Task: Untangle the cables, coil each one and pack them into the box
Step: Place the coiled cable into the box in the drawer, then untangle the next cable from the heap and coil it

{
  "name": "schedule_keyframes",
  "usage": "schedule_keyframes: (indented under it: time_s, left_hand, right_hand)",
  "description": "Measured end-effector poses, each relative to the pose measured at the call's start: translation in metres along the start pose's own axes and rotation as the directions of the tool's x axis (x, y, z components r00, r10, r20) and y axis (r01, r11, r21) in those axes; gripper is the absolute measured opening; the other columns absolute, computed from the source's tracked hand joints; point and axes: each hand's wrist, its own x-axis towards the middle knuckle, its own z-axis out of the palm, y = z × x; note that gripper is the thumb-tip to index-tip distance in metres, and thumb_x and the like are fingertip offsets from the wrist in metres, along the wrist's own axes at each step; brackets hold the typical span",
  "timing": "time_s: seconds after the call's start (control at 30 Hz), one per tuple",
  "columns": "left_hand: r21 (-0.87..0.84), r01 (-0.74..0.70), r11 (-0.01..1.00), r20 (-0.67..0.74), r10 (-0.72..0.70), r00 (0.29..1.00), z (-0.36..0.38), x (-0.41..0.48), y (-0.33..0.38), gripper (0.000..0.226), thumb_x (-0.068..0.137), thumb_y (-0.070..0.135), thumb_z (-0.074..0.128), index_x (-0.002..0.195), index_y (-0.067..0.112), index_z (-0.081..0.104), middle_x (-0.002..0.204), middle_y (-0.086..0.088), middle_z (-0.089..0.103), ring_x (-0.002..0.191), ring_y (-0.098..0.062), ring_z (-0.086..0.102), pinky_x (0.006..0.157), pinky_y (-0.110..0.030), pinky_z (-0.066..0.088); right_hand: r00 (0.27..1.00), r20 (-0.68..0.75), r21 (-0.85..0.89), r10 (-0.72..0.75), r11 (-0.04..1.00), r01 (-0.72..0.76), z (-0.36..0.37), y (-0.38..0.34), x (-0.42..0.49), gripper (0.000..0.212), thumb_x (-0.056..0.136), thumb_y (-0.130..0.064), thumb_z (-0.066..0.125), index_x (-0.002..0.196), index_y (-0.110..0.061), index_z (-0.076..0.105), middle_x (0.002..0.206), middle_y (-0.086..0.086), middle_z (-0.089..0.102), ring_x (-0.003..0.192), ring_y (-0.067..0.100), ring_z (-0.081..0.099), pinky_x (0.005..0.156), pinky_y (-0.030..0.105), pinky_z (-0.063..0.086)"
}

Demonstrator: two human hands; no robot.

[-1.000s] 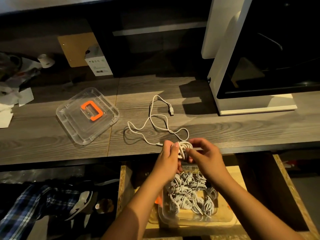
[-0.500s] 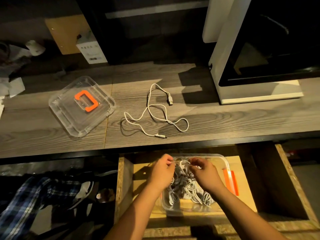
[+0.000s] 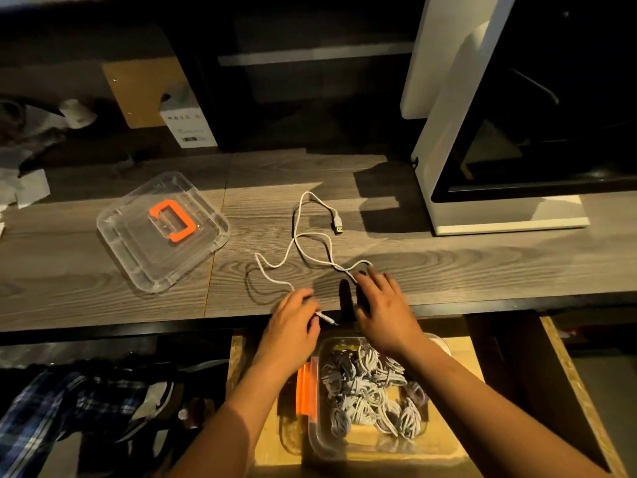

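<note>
One loose white USB cable [image 3: 299, 243] lies in loops on the dark wooden desk [image 3: 448, 270]. My left hand [image 3: 293, 326] pinches the cable's near plug end at the desk's front edge. My right hand [image 3: 384, 305] lies over the desk edge with spread fingers, its fingertips touching a loop of the same cable. Below the desk, a clear plastic box [image 3: 319, 439] with an orange clip sits in an open wooden drawer [image 3: 565, 384] and holds several coiled white cables [image 3: 368, 391].
The box's clear lid [image 3: 138, 250] with an orange handle lies on the desk at left. A white machine [image 3: 458, 139] stands at the right rear. A small white carton [image 3: 188, 127] and papers sit at the back left. Clothing lies on the floor at lower left.
Both hands left the box, where they set the coiled cable down, and rose to the desk edge. My left hand took hold of the loose cable's end and my right reached its loop.
</note>
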Motion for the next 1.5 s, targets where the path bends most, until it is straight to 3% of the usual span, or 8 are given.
schedule_keyframes:
  time_s: [0.3,0.43,0.6,0.73,0.87,1.07,1.3,1.5]
  left_hand:
    - [-0.146,-0.126,0.981,0.066,0.136,0.988,0.006,-0.011,0.004,0.029,0.081,0.029,0.065,0.08,0.021,0.038,0.108,0.004,0.049,0.104,-0.01,0.045,0.085,-0.026,0.041]
    - [-0.399,0.061,0.915,-0.089,-0.105,0.99,-0.002,-0.01,0.016,0.009,0.095,0.025,0.047,0.086,0.025,0.049,0.098,0.009,0.056,0.096,-0.004,0.053,0.079,-0.011,0.041]
    - [-0.834,0.115,0.54,-0.137,-0.404,0.904,-0.024,0.003,0.043,0.024,0.087,-0.002,0.053,0.081,0.02,0.059,0.09,-0.001,0.064,0.089,-0.009,0.059,0.081,-0.02,0.044]
    - [-0.983,0.063,0.172,0.004,-0.322,0.947,-0.038,0.004,0.074,0.012,0.067,-0.001,0.051,0.076,0.006,0.053,0.078,-0.013,0.061,0.079,-0.014,0.065,0.068,-0.017,0.049]
    - [-0.997,0.069,-0.028,0.074,-0.207,0.976,-0.05,0.001,0.092,0.015,0.067,-0.002,0.047,0.081,0.003,0.05,0.066,-0.004,0.056,0.075,-0.017,0.067,0.072,-0.027,0.055]
    - [-0.977,0.09,0.193,0.032,-0.284,0.958,-0.067,0.002,0.08,0.023,0.082,-0.014,0.054,0.085,0.008,0.057,0.071,0.0,0.063,0.062,-0.016,0.066,0.054,-0.021,0.053]
    - [-0.444,0.024,0.896,0.05,-0.001,0.999,-0.073,0.001,0.061,0.012,0.087,0.022,0.062,0.091,0.033,0.066,0.09,0.018,0.059,0.087,0.003,0.054,0.076,-0.014,0.04]
    - [0.057,-0.012,0.998,0.037,0.01,0.999,-0.068,-0.004,0.061,0.043,0.091,0.05,0.043,0.064,0.02,0.056,0.067,0.009,0.053,0.076,-0.007,0.045,0.068,-0.028,0.034]
  right_hand:
    - [0.995,-0.089,-0.033,-0.047,0.998,0.044,0.009,0.015,0.007,0.027,0.087,-0.011,0.054,0.114,-0.012,0.059,0.122,0.005,0.053,0.115,0.022,0.044,0.095,0.029,0.038]
    - [0.989,-0.139,-0.13,0.052,0.989,-0.07,-0.004,0.028,0.006,0.023,0.086,-0.016,0.055,0.109,-0.013,0.057,0.11,0.007,0.061,0.099,0.024,0.052,0.079,0.03,0.043]
    - [0.982,-0.163,-0.31,0.097,0.94,-0.144,-0.025,0.041,0.006,0.034,0.084,-0.026,0.057,0.115,-0.012,0.054,0.113,0.012,0.055,0.105,0.027,0.047,0.085,0.032,0.039]
    - [0.961,-0.152,-0.071,-0.23,0.973,0.222,-0.03,0.018,0.008,0.072,0.074,-0.021,0.074,0.138,-0.015,0.043,0.147,0.015,0.034,0.141,0.04,0.016,0.114,0.05,0.015]
    - [0.947,-0.089,0.139,-0.31,0.937,0.32,-0.033,-0.003,0.011,0.034,0.089,-0.018,0.059,0.123,-0.018,0.059,0.149,0.001,0.037,0.146,0.022,0.008,0.114,0.035,-0.005]
    - [0.953,-0.146,0.368,-0.264,0.88,0.3,-0.049,0.003,-0.006,0.025,0.094,-0.014,0.052,0.09,-0.037,0.058,0.093,-0.022,0.06,0.089,-0.01,0.053,0.078,0.008,0.039]
    - [0.978,-0.1,0.235,-0.182,0.951,0.201,-0.059,0.002,-0.011,0.021,0.096,-0.017,0.047,0.113,-0.022,0.06,0.083,-0.009,0.056,0.071,0.007,0.049,0.063,0.026,0.039]
    - [0.966,-0.068,0.032,-0.251,0.967,0.253,-0.073,-0.013,-0.017,0.024,0.096,-0.041,0.046,0.096,-0.023,0.062,0.071,-0.011,0.053,0.066,0.01,0.052,0.061,0.031,0.043]
